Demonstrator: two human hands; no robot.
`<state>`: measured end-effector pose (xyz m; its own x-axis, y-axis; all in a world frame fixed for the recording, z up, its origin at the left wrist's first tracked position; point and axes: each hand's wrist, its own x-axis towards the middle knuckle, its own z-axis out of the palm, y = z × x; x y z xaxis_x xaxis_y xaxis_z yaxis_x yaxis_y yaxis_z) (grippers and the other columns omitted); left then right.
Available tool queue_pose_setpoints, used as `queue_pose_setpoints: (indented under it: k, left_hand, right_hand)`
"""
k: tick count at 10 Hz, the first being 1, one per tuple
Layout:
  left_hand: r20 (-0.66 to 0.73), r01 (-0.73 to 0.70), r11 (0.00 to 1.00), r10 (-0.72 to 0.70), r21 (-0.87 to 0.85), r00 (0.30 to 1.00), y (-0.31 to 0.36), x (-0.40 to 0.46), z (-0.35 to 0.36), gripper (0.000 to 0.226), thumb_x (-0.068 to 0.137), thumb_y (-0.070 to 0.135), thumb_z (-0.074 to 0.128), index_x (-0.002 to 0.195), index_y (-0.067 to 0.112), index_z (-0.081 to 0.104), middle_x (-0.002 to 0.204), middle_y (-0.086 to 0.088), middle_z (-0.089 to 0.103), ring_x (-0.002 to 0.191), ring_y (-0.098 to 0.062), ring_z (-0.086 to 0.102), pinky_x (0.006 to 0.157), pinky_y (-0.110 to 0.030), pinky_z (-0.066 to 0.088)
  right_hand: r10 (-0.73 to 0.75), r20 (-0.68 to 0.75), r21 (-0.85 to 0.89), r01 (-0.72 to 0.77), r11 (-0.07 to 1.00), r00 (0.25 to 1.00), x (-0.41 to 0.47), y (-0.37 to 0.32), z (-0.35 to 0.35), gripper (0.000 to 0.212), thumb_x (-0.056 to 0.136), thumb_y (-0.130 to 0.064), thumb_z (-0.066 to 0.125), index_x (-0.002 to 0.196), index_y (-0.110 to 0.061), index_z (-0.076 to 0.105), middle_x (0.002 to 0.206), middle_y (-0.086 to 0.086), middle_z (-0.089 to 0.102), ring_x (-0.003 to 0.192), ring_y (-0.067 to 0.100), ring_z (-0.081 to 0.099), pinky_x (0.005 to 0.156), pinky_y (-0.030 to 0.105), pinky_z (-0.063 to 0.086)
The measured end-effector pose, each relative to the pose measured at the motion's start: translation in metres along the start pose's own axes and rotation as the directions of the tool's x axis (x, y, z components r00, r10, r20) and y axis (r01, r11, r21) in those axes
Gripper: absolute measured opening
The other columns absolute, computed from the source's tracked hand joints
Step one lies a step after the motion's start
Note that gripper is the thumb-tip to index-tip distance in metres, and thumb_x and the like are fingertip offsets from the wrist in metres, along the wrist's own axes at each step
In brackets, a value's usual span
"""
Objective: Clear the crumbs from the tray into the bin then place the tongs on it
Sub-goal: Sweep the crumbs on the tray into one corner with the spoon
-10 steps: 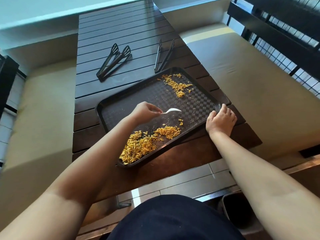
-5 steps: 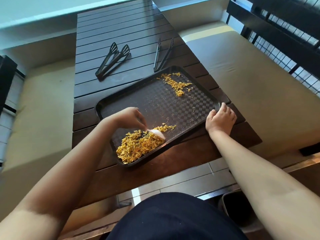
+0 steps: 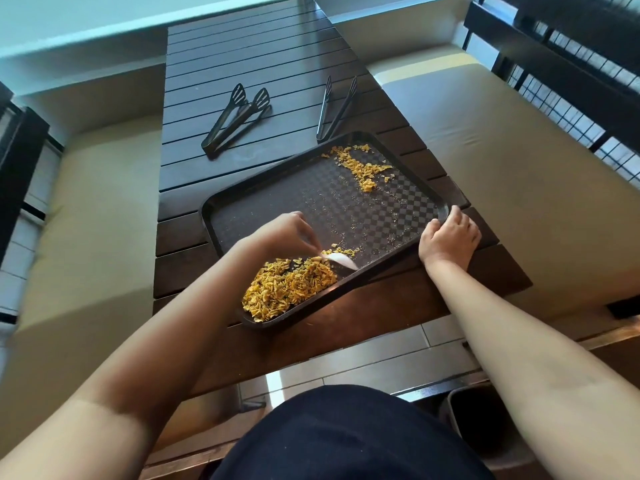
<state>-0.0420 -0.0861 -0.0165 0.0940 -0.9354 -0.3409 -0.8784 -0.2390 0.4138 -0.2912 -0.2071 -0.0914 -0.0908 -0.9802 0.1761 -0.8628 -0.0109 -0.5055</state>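
A dark checkered tray [image 3: 277, 206] lies askew on the slatted table. A heap of yellow crumbs [image 3: 287, 289] fills its near left corner, and a smaller patch of crumbs [image 3: 360, 168] lies at its far right. My left hand [image 3: 280, 233] pinches a white plastic spoon [image 3: 341, 260] whose bowl rests on the tray beside the heap. My right hand [image 3: 448, 237] grips the tray's right corner. Two black tongs lie beyond the tray: a slotted pair [image 3: 235, 119] and a slim pair [image 3: 336, 107]. The bin [image 3: 485, 420] stands on the floor, lower right.
The dark slatted table [image 3: 242, 46] runs away from me between two beige cushioned benches, one on the left [image 3: 86, 220] and one on the right [image 3: 519, 161]. A black railing [image 3: 571, 64] lines the far right. Tiled floor shows below the table's near edge.
My left hand has swept the spoon from mid-tray down toward the near edge, pushing loose crumbs into the near heap. My right hand has stayed on the tray's right corner.
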Motion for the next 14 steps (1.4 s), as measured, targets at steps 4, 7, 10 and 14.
queue_pose_setpoints:
  k: [4, 7, 10, 14]
  left_hand:
    - [-0.159, 0.085, 0.987, -0.107, -0.139, 0.981, 0.002, 0.013, 0.003, 0.011, 0.074, 0.040, 0.072, 0.083, 0.033, 0.071, 0.090, 0.010, 0.045, 0.086, -0.005, 0.044, 0.067, -0.019, 0.037]
    - [-0.007, 0.069, 0.979, -0.071, -0.190, 0.997, -0.015, -0.001, -0.011, 0.006, 0.077, 0.036, 0.071, 0.073, 0.038, 0.067, 0.081, 0.022, 0.054, 0.077, 0.007, 0.048, 0.060, -0.010, 0.032]
    - [0.064, 0.138, 0.956, -0.126, -0.258, 0.990, -0.002, 0.001, 0.006, 0.002, 0.077, 0.032, 0.072, 0.078, 0.032, 0.070, 0.082, 0.016, 0.056, 0.074, 0.005, 0.051, 0.048, -0.006, 0.039]
    - [-0.068, 0.166, 0.906, -0.208, -0.390, 0.976, -0.012, 0.002, 0.003, 0.003, 0.081, 0.026, 0.068, 0.080, 0.028, 0.070, 0.087, 0.006, 0.064, 0.074, -0.004, 0.056, 0.052, -0.009, 0.042]
  right_hand:
    - [-0.004, -0.002, 0.015, 0.004, 1.000, 1.000, -0.001, 0.000, 0.000, 0.046, 0.090, -0.022, 0.042, 0.131, -0.003, 0.041, 0.134, 0.021, 0.047, 0.128, 0.036, 0.035, 0.111, 0.047, 0.019]
    - [-0.003, 0.002, -0.001, 0.003, 1.000, 1.000, 0.000, 0.000, 0.000, 0.046, 0.090, -0.022, 0.042, 0.132, -0.003, 0.041, 0.135, 0.021, 0.046, 0.127, 0.037, 0.036, 0.110, 0.046, 0.018]
    - [-0.003, 0.010, -0.003, 0.003, 1.000, 1.000, 0.000, 0.000, 0.000, 0.047, 0.090, -0.023, 0.042, 0.133, -0.003, 0.040, 0.136, 0.021, 0.045, 0.127, 0.037, 0.035, 0.111, 0.046, 0.018]
    - [-0.006, 0.004, -0.002, 0.006, 1.000, 1.000, 0.000, 0.000, 0.000, 0.046, 0.090, -0.022, 0.042, 0.131, -0.003, 0.041, 0.135, 0.021, 0.046, 0.127, 0.036, 0.036, 0.110, 0.046, 0.019]
